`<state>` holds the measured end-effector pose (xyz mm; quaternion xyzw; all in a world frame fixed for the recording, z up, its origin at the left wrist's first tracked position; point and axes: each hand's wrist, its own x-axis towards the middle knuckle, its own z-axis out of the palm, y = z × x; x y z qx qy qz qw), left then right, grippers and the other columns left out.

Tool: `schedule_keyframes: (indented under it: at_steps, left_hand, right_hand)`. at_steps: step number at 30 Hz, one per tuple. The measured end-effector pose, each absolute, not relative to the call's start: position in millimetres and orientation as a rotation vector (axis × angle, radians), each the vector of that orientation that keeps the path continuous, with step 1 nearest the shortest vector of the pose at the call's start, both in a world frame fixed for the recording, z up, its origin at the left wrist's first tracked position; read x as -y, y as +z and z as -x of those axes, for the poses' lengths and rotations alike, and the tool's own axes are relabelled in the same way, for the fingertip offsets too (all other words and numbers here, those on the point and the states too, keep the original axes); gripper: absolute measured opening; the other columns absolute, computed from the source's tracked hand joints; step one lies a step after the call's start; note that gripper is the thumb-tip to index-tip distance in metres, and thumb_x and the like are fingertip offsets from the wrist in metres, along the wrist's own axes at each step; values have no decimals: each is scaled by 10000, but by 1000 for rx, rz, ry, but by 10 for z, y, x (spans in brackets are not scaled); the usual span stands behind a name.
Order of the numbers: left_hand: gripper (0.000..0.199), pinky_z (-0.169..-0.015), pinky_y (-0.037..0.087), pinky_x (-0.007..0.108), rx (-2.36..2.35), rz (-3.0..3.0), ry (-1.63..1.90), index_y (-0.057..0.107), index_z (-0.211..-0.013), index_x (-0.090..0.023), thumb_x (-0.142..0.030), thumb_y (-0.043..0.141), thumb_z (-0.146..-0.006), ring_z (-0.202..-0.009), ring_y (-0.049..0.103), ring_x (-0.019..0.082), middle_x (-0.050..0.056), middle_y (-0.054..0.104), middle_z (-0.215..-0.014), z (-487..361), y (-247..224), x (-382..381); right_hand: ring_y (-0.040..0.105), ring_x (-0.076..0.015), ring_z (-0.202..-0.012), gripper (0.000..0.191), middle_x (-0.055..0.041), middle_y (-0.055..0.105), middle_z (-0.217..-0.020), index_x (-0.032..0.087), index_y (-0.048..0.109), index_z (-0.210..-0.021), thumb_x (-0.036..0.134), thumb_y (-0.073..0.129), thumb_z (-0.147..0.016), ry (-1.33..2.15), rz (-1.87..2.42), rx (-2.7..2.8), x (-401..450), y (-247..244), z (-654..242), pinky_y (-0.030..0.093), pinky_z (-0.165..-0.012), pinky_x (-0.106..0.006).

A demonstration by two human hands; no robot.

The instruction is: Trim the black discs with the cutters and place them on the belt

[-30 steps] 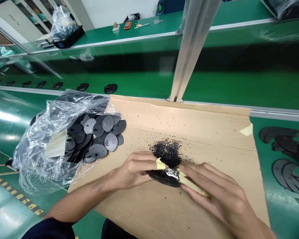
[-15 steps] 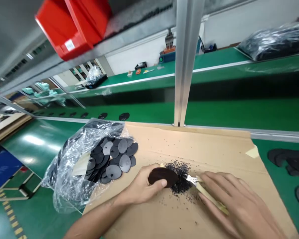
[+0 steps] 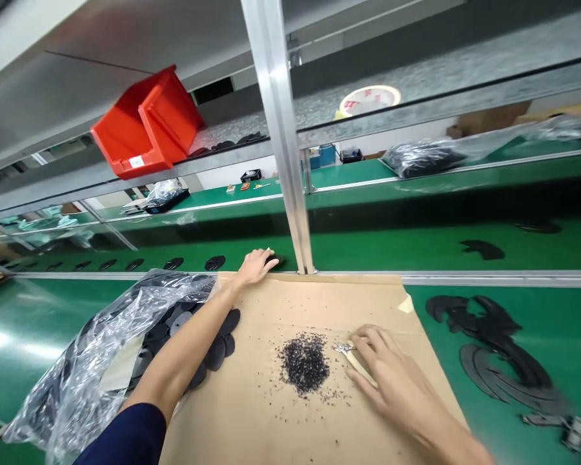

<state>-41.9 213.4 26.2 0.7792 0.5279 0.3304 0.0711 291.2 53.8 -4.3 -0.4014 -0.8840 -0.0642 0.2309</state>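
My left hand (image 3: 256, 266) reaches forward to the green surface beyond the cardboard, its fingers closed on a dark disc (image 3: 275, 259) near the metal post. At the right of the cardboard (image 3: 237, 413), my right hand (image 3: 382, 368) is wrapped round small cutters (image 3: 361, 366) with pale handles; their metal jaws point left. Between the hands and nearer me lies a pile of tiny black bits (image 3: 304, 365). Under my left forearm, black discs (image 3: 216, 354) spill from a clear plastic bag (image 3: 97, 349).
A metal post (image 3: 283, 148) rises behind the cardboard. Several dark discs (image 3: 215, 263) lie in a row on the green surface. Curved black pieces (image 3: 503, 349) lie at the right. Above are a red bin (image 3: 148, 129) and a tape roll (image 3: 370, 98) on the shelf.
My left hand has moved forward from the pile to the green surface, carrying the dark disc. My right hand stays near the pile with the cutters. The camera view has shifted.
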Motion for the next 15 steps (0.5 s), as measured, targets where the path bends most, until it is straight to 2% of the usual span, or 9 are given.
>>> schedule_keyframes:
  at_steps: [3, 7, 10, 13, 15]
  left_hand:
    - [311, -893, 580, 415, -1572, -2363, 917, 612, -1220, -151, -348, 599, -979, -1043, 655, 220, 96, 638, -1219, 396, 248, -2264]
    - [309, -858, 588, 398, -1596, -2362, 771, 616, -1195, -136, -353, 607, -975, -995, 665, 205, 89, 652, -1165, 341, 281, -2255]
    - [259, -763, 578, 336, -1725, -2298, 558, 650, -1029, -113, -362, 614, -967, -837, 668, 166, 45, 680, -961, 308, 275, -2187]
    - [166, -621, 472, 278, -1865, -2262, 386, 632, -738, -133, -204, 618, -887, -701, 661, 225, 28, 654, -654, 328, 229, -2221]
    - [135, -592, 435, 266, -1896, -2288, 308, 613, -708, -163, -167, 583, -840, -697, 670, 250, 19, 661, -616, 357, 192, -2277]
  right_hand:
    - [669, -299, -988, 270, -131, 666, -1040, 163, 653, -1075, 379, 645, -913, -179, 1114, 2395, -493, 21, -2907, 607, -756, -415]
    - [675, -279, -966, 196, -124, 657, -1027, 171, 661, -1035, 329, 562, -977, -135, 1170, 2355, -387, 81, -2865, 602, -785, -375]
    - [653, -269, -1009, 280, -122, 645, -1057, 154, 664, -1036, 416, 619, -947, -95, 1290, 2379, -301, 40, -2812, 573, -867, -376]
    - [618, -262, -1032, 458, -115, 640, -1064, 150, 673, -993, 592, 651, -875, -36, 1379, 2420, -281, -75, -2783, 534, -929, -389]
    - [587, -268, -1064, 539, -123, 633, -1078, 143, 676, -1007, 654, 653, -836, 5, 1424, 2434, -286, -143, -2775, 506, -955, -400]
